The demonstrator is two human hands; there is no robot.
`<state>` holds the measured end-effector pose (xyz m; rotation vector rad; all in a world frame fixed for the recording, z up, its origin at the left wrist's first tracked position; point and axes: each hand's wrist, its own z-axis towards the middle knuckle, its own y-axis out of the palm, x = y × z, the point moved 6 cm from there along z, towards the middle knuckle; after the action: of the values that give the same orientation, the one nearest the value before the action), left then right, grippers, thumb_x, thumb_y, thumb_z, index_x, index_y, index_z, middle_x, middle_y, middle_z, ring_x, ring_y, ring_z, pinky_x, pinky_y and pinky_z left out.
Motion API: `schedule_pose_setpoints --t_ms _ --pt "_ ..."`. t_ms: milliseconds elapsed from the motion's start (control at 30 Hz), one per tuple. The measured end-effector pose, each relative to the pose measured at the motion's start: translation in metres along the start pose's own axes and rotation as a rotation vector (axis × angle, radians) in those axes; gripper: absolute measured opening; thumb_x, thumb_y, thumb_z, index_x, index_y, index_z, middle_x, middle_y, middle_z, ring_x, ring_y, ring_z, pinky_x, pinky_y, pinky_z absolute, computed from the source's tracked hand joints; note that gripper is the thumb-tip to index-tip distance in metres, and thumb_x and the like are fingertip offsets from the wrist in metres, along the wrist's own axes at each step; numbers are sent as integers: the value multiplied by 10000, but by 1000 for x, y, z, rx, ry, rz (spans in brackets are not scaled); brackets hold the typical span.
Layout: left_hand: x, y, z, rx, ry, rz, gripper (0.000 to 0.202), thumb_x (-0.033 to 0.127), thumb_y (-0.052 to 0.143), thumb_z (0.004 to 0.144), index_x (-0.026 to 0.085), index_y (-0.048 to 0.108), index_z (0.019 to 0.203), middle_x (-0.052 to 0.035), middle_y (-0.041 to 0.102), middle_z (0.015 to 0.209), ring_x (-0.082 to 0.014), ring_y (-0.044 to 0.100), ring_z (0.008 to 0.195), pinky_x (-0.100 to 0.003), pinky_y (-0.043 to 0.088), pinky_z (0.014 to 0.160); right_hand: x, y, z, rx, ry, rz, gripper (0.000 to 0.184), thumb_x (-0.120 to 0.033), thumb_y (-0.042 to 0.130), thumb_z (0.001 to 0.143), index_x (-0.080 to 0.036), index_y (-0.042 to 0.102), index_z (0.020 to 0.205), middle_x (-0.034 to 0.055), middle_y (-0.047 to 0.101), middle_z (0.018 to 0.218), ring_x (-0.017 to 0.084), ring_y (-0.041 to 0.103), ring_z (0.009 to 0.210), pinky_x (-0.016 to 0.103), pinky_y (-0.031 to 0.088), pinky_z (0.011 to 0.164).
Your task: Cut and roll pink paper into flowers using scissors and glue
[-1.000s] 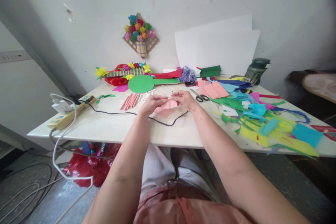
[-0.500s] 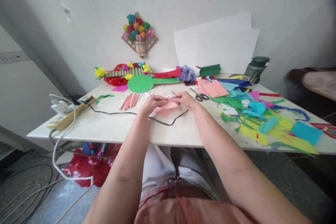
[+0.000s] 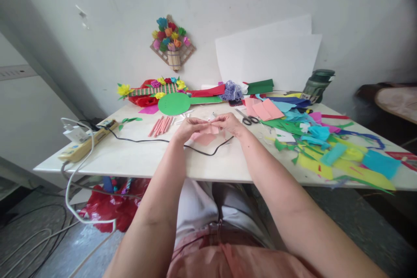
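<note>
Close together over the middle of the table, my left hand (image 3: 190,129) and my right hand (image 3: 229,124) pinch a piece of pink paper (image 3: 211,130) between their fingertips. Its upper edge is mostly covered by the fingers. Beneath it another pink sheet (image 3: 202,139) lies on the tabletop. To the left of my left hand is a row of several rolled pink paper sticks (image 3: 161,126), with white sticks (image 3: 185,117) beside them. Black-handled scissors (image 3: 249,119) rest just right of my right hand, near folded pink paper sheets (image 3: 267,110).
A black cable (image 3: 143,140) crosses the table from the yellow power strip (image 3: 80,144). Coloured paper scraps (image 3: 325,147) spread over the right side. A green cardboard disc (image 3: 174,104) and a flower-covered craft strip (image 3: 153,91) lie at the back. A dark bottle (image 3: 317,87) stands back right.
Both hands stay in nearly the same place. The fingers have shifted slightly on the pink paper, and a little more of it shows between them.
</note>
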<state>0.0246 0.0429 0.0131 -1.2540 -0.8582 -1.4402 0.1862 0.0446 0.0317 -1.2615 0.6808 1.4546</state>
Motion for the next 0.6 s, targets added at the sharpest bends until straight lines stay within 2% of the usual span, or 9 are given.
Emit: schedule_pose_setpoints --t_ms 133,267,367,600 --pt "3 1 -1 9 13 0 356 365 785 559 129 741 822 -40 666 666 -90 534 554 -221 412 534 0 0 0 17 -14 -3 308 -386 769 520 -124 718 674 -21 540 486 70 409 456 233 339 472" --pt "6 2 -2 24 25 -1 472 366 799 537 124 721 934 -46 670 680 -106 565 585 -223 423 545 0 1 -1 4 17 6 329 -370 766 541 -120 727 752 -30 535 492 63 403 449 223 330 454" --pt "5 3 -2 9 25 -10 486 366 799 542 127 716 956 -55 682 711 -115 586 616 -226 435 569 3 2 -1 -31 53 3 335 -370 752 566 -112 724 777 -37 527 493 53 392 439 211 318 434" --pt "4 2 0 3 45 41 467 387 775 583 127 716 967 -57 687 741 -102 562 607 -226 433 579 13 3 0 -61 109 48 333 -407 752 569 -103 686 686 -41 500 466 53 414 426 196 330 413"
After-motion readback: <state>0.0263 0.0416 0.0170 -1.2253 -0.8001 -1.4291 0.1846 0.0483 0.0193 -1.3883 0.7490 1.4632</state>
